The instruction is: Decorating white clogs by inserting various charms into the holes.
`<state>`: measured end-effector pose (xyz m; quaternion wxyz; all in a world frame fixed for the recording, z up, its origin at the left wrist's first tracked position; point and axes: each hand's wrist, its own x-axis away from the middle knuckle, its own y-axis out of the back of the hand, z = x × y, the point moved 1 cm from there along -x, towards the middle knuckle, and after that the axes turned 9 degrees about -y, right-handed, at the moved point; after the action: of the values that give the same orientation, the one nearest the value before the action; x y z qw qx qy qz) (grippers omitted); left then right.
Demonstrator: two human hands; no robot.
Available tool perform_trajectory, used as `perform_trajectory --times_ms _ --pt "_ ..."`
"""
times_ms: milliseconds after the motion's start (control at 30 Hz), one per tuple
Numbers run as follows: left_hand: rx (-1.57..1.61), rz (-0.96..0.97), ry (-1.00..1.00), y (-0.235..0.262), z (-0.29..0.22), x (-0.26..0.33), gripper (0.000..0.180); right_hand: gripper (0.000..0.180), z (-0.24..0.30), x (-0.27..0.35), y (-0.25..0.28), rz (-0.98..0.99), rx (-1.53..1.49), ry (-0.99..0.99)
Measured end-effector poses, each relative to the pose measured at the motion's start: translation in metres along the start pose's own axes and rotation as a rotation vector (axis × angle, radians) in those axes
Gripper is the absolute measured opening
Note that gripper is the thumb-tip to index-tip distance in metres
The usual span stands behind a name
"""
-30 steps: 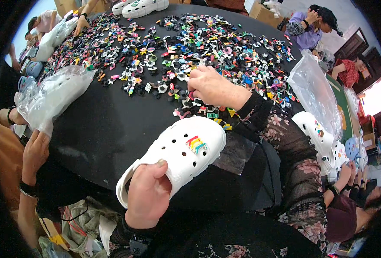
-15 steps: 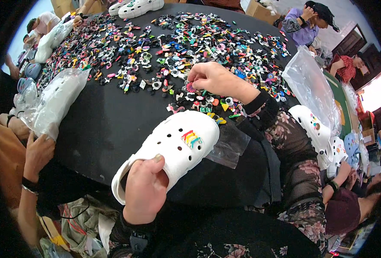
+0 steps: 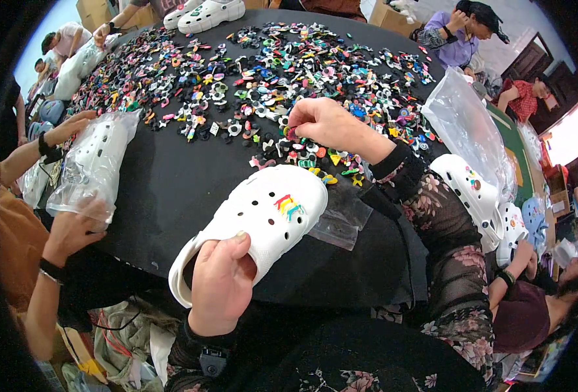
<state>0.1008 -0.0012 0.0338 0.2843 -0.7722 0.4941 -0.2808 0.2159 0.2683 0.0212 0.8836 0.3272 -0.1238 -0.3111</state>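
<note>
My left hand [image 3: 222, 287] grips a white clog [image 3: 256, 233] by its heel opening, the thumb on top and the toe tilted up and away to the right. A multicoloured charm [image 3: 290, 208] in red, yellow and blue sits on the clog's toe, among the round holes. Over the near edge of a wide spread of shoe charms [image 3: 237, 81], my right hand [image 3: 341, 130] pinches a dark pink charm [image 3: 291, 134]. Fingers partly cover that charm. Several loose charms lie between my right hand and the clog's toe.
On the black table [image 3: 152, 189] a small clear bag [image 3: 338, 225] lies beside the clog. Decorated white clogs [image 3: 465, 179] and a large plastic bag [image 3: 462, 117] are at right. A co-worker's hands hold a bagged clog [image 3: 96, 157] at left. More white clogs [image 3: 212, 16] stand at the far edge.
My left hand and the clog have shifted slightly. My right hand keeps its pinch near the same spot. The left co-worker's bag is more upright, with a hand now at its top.
</note>
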Motion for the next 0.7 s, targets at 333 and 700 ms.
perform_trajectory --times_ms 333,700 --pt "0.007 0.000 0.016 0.004 -0.001 0.001 0.047 0.013 0.041 0.030 -0.001 0.303 -0.464 0.062" --pt "-0.015 0.005 0.045 -0.002 0.002 0.006 0.060 0.020 0.087 0.037 -0.024 0.449 -0.143 0.235"
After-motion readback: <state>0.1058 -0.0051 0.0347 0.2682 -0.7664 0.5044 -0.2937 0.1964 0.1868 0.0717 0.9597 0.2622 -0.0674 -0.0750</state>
